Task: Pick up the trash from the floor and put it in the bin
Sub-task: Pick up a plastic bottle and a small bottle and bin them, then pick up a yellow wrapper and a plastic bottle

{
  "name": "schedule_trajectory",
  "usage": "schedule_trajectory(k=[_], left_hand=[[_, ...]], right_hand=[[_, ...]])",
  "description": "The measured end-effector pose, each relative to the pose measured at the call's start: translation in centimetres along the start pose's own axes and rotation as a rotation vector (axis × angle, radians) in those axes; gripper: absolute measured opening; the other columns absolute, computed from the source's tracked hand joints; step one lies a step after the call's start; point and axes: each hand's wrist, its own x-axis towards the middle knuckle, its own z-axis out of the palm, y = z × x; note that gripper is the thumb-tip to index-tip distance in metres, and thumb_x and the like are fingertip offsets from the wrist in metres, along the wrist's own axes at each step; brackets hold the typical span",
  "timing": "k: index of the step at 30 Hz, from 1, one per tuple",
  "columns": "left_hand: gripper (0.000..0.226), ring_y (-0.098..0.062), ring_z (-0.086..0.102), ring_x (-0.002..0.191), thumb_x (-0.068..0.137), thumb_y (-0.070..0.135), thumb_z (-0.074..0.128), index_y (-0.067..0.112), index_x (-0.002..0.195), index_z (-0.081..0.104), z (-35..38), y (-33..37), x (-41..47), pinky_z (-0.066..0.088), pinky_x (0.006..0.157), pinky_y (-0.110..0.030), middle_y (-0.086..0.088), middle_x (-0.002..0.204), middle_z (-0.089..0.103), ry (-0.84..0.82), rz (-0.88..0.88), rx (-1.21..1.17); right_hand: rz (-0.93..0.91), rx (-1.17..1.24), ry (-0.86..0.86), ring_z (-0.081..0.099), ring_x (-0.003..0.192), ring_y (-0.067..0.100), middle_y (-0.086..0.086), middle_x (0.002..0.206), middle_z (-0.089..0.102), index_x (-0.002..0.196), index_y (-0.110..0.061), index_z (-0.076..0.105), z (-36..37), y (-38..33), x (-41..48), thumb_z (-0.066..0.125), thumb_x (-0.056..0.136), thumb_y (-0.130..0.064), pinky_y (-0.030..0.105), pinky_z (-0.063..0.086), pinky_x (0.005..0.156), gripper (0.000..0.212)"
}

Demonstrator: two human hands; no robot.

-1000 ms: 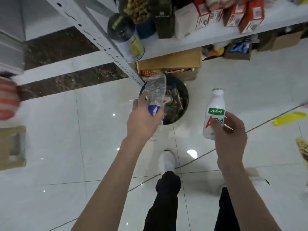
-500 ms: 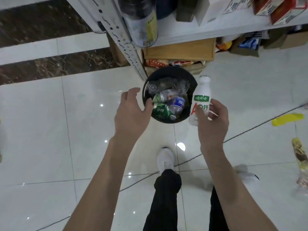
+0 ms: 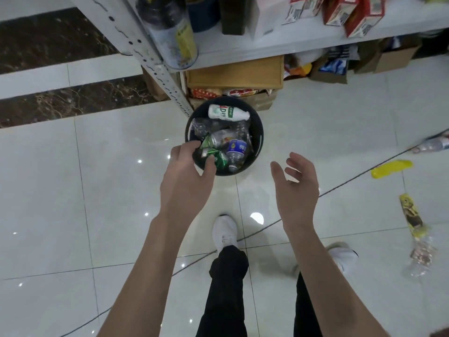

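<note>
Now the white bottle (image 3: 228, 112) has left the right hand (image 3: 295, 183) and lies in the bin (image 3: 258, 132), on other bottles. Both hands are empty, fingers loose after the drop — the left hand (image 3: 185, 176) hovers by the rim. A yellow wrapper (image 3: 391, 168) waits on the floor (image 3: 73, 190).

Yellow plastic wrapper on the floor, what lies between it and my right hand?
Head view: glossy white floor tile, crossed by a thin dark cord, between the yellow plastic wrapper and the right hand.
</note>
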Motion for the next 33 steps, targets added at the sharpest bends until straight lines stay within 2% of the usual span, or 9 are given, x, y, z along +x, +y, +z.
schedule_trajectory(k=[4, 8, 13, 19, 24, 29, 33], left_hand=[[0.038, -0.011, 0.059, 0.104, 0.097, 0.039, 0.059, 0.027, 0.133, 0.052, 3.3, 4.2, -2.2, 0.047, 0.078, -0.028, 0.005, 0.131, 0.052, -0.069, 0.071, 0.012], [0.042, -0.012, 0.059, 0.107, 0.096, 0.041, 0.058, 0.025, 0.134, 0.053, 8.1, 10.1, -4.4, 0.048, 0.082, -0.03, 0.006, 0.131, 0.051, -0.127, 0.134, 0.049], [0.045, -0.018, 0.057, 0.11, 0.097, 0.041, 0.057, 0.02, 0.137, 0.052, 16.1, 19.5, -8.0, 0.048, 0.09, -0.033, -0.001, 0.131, 0.052, -0.244, 0.276, 0.102], [0.045, -0.016, 0.053, 0.12, 0.098, 0.041, 0.056, 0.023, 0.139, 0.05, 27.0, 31.1, -14.6, 0.048, 0.097, -0.039, 0.002, 0.136, 0.051, -0.367, 0.467, 0.146], [0.044, -0.018, 0.055, 0.117, 0.096, 0.04, 0.058, 0.023, 0.137, 0.051, 33.9, 37.6, -18.9, 0.05, 0.095, -0.043, 0.003, 0.136, 0.049, -0.431, 0.519, 0.153], [0.044, -0.018, 0.058, 0.113, 0.095, 0.043, 0.058, 0.025, 0.134, 0.052, 38.7, 41.7, -20.9, 0.051, 0.093, -0.042, 0.005, 0.134, 0.051, -0.43, 0.567, 0.198], [0.045, -0.017, 0.058, 0.114, 0.095, 0.043, 0.058, 0.025, 0.135, 0.052, 41.7, 43.6, -19.8, 0.05, 0.094, -0.04, 0.005, 0.133, 0.051, -0.435, 0.575, 0.212]], right_hand=[[0.048, 0.047, 0.052, 0.063, 0.108, 0.001, -0.012, 0.122, 0.065, 0.125, -0.029, 0.063, -5.8, 0.7, 1.2, 0.079, 0.089, -0.033, 0.026, 0.054, 0.09, 0.04], [0.077, 0.115, 0.146, 0.063, 0.11, 0.005, -0.012, 0.122, 0.065, 0.124, -0.029, 0.063, -13.1, 1.6, 3.1, 0.079, 0.088, -0.03, 0.025, 0.051, 0.09, 0.039], [0.102, 0.166, 0.313, 0.062, 0.11, 0.003, -0.013, 0.122, 0.064, 0.124, -0.029, 0.062, -24.8, 3.6, 6.5, 0.079, 0.088, -0.03, 0.025, 0.051, 0.09, 0.04], [0.163, 0.249, 0.527, 0.063, 0.11, 0.002, -0.014, 0.122, 0.065, 0.124, -0.029, 0.063, -40.5, 7.8, 9.6, 0.079, 0.088, -0.032, 0.024, 0.051, 0.088, 0.039], [0.201, 0.27, 0.624, 0.062, 0.108, 0.0, -0.023, 0.115, 0.064, 0.111, -0.044, 0.059, -50.4, 10.6, 11.1, 0.078, 0.089, -0.033, 0.018, 0.045, 0.083, 0.031], [0.227, 0.266, 0.669, 0.062, 0.108, -0.002, -0.013, 0.123, 0.064, 0.125, -0.027, 0.063, -55.9, 12.6, 13.5, 0.078, 0.089, -0.032, 0.021, 0.048, 0.086, 0.04], [0.225, 0.273, 0.644, 0.061, 0.099, -0.011, -0.009, 0.125, 0.065, 0.125, -0.025, 0.062, -57.2, 13.5, 16.5, 0.078, 0.09, -0.028, 0.007, 0.045, 0.077, 0.038]])
